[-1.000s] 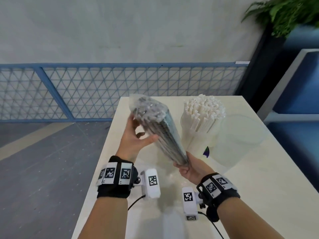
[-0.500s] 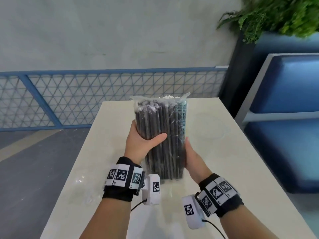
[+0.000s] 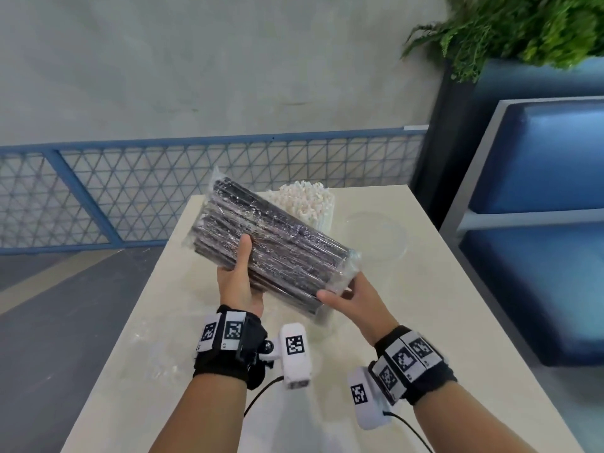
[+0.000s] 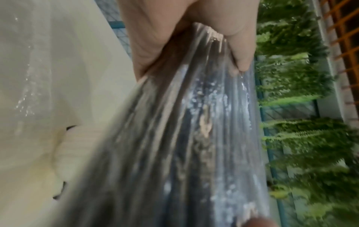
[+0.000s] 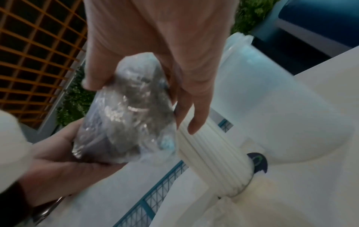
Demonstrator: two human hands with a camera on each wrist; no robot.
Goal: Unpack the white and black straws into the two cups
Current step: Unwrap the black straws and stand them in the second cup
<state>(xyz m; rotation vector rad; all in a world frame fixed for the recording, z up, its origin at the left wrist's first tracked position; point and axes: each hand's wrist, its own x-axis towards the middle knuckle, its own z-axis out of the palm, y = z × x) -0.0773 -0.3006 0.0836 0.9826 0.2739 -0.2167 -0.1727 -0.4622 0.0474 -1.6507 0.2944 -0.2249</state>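
A pack of black straws in clear plastic wrap lies tilted above the table, its far end up and to the left. My left hand grips its middle, thumb over the top. My right hand holds the near, lower end, thumb and fingers around the wrapped tip. The pack fills the left wrist view. Behind it a bundle of white straws stands upright in a cup. A second, clear cup stands to the right, hard to make out.
The cream table has its left edge beside a grey floor. A blue mesh railing runs behind it. A blue bench and a green plant stand to the right.
The pack stood upright between both hands half a second ago. Now it is tipped over, top to the left, and my right hand has moved to its lower end.
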